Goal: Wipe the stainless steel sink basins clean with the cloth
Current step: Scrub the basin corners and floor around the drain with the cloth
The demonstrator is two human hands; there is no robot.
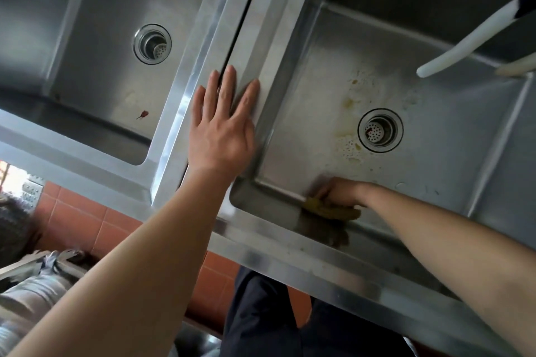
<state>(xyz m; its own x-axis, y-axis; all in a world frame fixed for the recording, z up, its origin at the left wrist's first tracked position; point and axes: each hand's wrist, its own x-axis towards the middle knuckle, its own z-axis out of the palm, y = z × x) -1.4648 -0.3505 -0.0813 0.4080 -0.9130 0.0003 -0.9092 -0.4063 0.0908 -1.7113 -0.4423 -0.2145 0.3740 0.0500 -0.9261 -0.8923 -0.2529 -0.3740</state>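
We are resting our left hand (223,127), fingers straight and released, flat on the steel divider (249,23) that is running from top centre down to the middle of the frame between the two basins. Our right hand (339,193), at lower centre-right, is grasping a yellowish cloth (330,211) and pressing it against the near wall of the right basin (452,136); the hand is blurring. Soapy, yellowish residue (352,127) is lying just left of this basin's drain (380,130). In the upper left, the left basin (95,46) is showing its own drain (152,43) and a small red speck (143,114). A white hose (464,43) is hanging in at upper right.
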